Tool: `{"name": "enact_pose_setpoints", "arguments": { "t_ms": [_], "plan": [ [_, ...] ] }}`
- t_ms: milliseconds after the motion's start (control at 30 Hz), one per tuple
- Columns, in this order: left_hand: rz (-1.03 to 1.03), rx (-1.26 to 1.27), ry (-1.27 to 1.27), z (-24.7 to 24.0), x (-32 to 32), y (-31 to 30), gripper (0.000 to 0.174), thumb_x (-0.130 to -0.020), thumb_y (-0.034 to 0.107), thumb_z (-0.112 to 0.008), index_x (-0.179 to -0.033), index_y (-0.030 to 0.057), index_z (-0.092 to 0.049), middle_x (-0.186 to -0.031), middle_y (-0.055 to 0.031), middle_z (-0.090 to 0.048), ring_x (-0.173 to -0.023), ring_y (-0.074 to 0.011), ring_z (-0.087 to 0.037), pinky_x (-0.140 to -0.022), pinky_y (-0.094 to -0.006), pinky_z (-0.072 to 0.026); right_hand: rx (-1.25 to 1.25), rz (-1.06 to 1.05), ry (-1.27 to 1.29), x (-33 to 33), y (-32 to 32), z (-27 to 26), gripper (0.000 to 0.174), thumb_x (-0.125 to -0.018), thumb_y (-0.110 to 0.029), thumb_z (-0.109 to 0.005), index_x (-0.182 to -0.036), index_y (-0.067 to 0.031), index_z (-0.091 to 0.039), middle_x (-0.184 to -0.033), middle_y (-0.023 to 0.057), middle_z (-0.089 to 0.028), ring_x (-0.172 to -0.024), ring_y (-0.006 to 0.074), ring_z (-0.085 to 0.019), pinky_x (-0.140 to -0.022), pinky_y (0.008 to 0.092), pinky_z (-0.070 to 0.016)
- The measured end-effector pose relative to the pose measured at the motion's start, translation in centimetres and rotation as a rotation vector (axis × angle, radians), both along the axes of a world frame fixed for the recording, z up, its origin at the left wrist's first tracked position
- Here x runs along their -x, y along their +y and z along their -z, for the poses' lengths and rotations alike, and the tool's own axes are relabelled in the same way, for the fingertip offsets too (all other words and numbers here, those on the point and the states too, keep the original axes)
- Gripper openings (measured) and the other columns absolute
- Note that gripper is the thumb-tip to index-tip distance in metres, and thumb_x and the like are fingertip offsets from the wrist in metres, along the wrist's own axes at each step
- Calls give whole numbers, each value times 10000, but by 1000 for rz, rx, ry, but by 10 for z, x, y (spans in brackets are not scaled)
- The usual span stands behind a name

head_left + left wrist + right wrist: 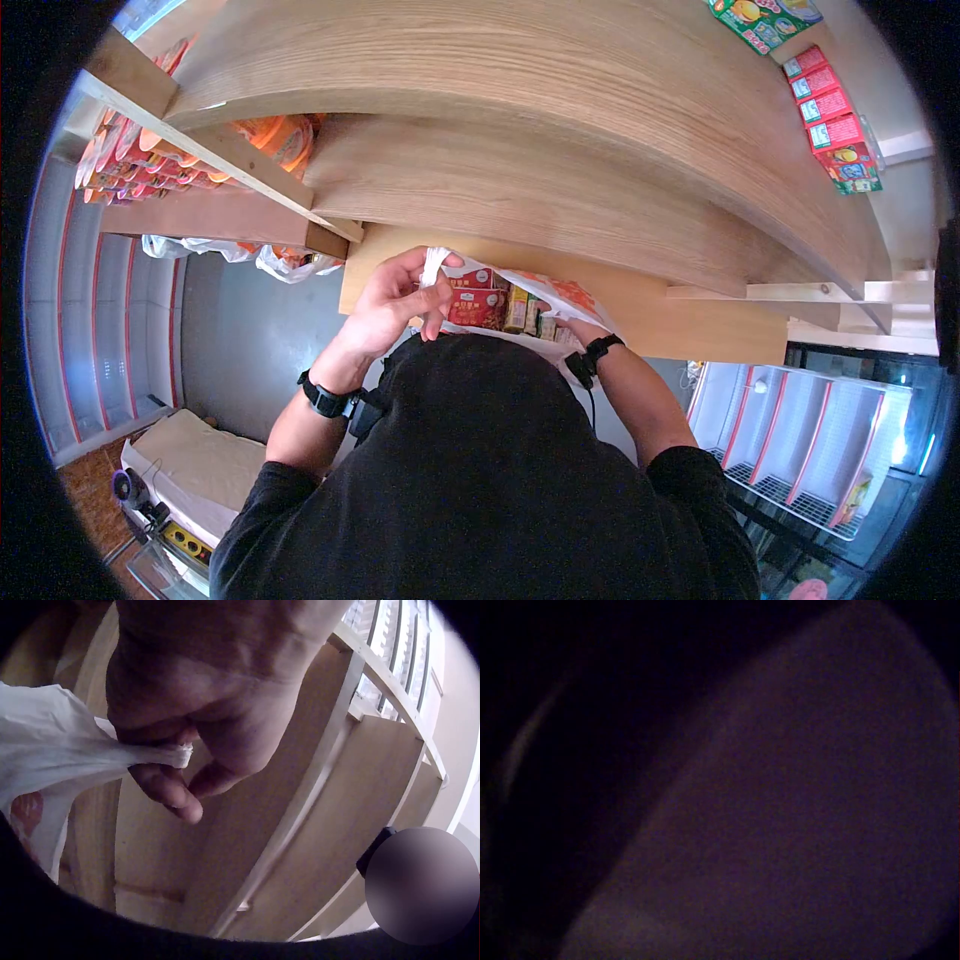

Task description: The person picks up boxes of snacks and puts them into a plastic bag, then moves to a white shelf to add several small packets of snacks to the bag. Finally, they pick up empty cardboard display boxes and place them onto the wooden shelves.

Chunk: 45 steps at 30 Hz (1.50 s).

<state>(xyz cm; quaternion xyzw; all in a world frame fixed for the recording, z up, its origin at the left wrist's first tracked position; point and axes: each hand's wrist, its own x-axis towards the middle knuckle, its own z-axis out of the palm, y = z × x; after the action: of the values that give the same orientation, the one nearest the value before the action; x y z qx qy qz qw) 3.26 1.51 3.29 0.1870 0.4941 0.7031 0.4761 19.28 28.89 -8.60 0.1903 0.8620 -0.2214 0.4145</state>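
Observation:
My left hand [385, 305] pinches the bunched white handle of a plastic bag [565, 290] with orange-red print. In the left wrist view, the twisted handle end [176, 756] pokes out between thumb and fingers, and the bag [60, 742] stretches away to the left. Inside the open bag mouth lie red boxes [476, 308] with food pictures, beside narrower yellow boxes [517, 309]. My right hand [577, 330] reaches into the bag's right side; the bag hides most of its fingers, so I cannot tell what they hold. The right wrist view is nearly black.
Wooden shelves [450, 190] rise just in front of the bag. Red boxes [825, 110] stand on the right shelf, orange-lidded packages [150, 150] on the left. White bags [290, 262] sit on a lower left shelf. White wire racks [790, 430] are at right.

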Motion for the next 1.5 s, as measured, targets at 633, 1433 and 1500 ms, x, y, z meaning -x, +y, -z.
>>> {"name": "enact_pose_setpoints", "arguments": {
  "t_ms": [633,1433,1500],
  "plan": [
    [-59,97,79,2,-3,1,337,-955,70,-641,-1269,-40,-589,-797,-39,-602,-549,-130,-571,-489,-252,-439,36,-67,18,-14,6,-6,641,-900,-353,-709,-1378,18,-498,-1188,282,-674,-1095,365,-682,-880,520,-551],
    [-31,-28,28,6,4,-1,329,-918,-29,-611,-1244,-64,-573,-769,-97,-623,-551,-184,-609,-496,-283,-501,-751,92,1085,-55,300,-427,987,-708,-275,-920,-1528,-55,-417,-1536,215,-466,-1417,327,-462,-1191,413,-372],
    [-34,-12,58,7,3,-2,331,-916,-37,-605,-1244,-65,-574,-767,-96,-621,-549,-185,-609,-495,-283,-504,-706,72,960,-56,305,-425,1062,-668,-273,-940,-1550,-62,-386,-1553,219,-438,-1446,345,-417,-1232,406,-315]
  ]
}}
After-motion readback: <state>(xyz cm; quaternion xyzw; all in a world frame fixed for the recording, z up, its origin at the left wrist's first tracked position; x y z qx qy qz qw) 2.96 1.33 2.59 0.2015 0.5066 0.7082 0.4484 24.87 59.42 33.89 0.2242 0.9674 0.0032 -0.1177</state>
